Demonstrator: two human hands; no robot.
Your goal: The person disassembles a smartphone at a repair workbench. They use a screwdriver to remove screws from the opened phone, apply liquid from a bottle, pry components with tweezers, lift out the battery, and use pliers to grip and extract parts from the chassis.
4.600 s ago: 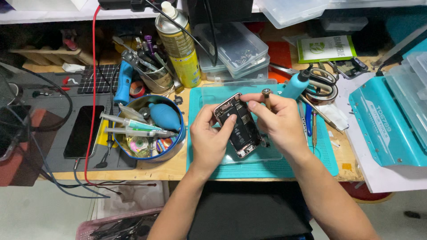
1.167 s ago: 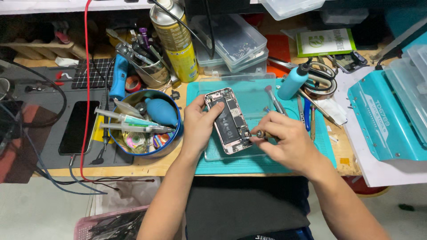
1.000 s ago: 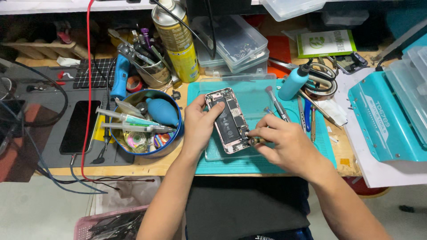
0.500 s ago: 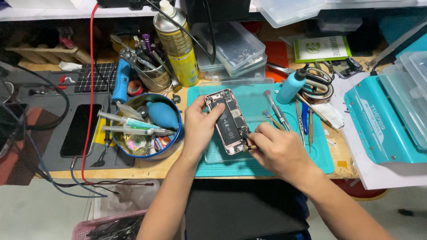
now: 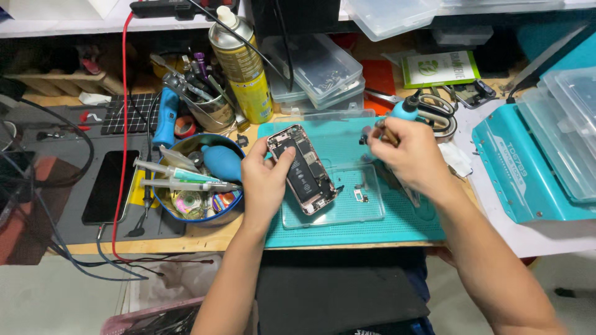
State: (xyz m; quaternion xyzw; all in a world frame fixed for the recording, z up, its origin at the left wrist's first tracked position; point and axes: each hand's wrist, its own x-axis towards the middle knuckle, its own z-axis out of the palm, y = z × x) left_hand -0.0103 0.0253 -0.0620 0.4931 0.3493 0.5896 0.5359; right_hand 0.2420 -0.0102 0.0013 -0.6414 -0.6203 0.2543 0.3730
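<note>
Left hand (image 5: 264, 180) lies palm-down on the teal mat (image 5: 410, 223), wrist bent inward, thumb and fingers clamped on the left edge of the opened phone (image 5: 302, 169). Right hand (image 5: 406, 155) is raised over the mat's upper right, fingers pinched together on a thin tool (image 5: 380, 126); its tip is too small to make out.

Count: one opened phone, one intact dark phone (image 5: 110, 186) at left, one spray can (image 5: 241, 62), two syringes (image 5: 177, 177) across the blue bowl (image 5: 162, 203).

Opened phone: no screen, black battery and boards exposed, pinkish frame, tilted, resting partly on a clear tray (image 5: 347, 208), near loose small parts (image 5: 359, 193).
</note>
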